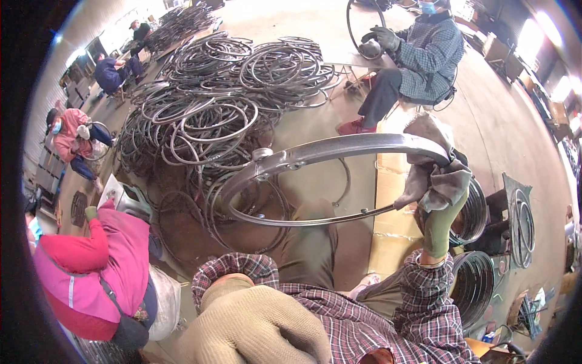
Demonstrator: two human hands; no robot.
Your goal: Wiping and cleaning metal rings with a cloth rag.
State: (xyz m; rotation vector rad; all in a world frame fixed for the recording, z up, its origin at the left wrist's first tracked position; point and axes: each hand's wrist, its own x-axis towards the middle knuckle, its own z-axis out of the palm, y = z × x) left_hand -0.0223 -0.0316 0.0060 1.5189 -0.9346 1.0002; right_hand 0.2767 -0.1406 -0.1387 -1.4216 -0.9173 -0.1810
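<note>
Over workshop floor, on the near right side of the heaped rings, keep 1 metal rim firmly clasped through grey cloth in the right hand, turning it smoothly without snagging; cannot tell the grip of the left hand.

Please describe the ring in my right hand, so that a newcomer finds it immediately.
Find the big pile of rings. Before it, your right hand holds one metal ring with a grey cloth. It looks larger and broader-rimmed than any neighbour.
</note>
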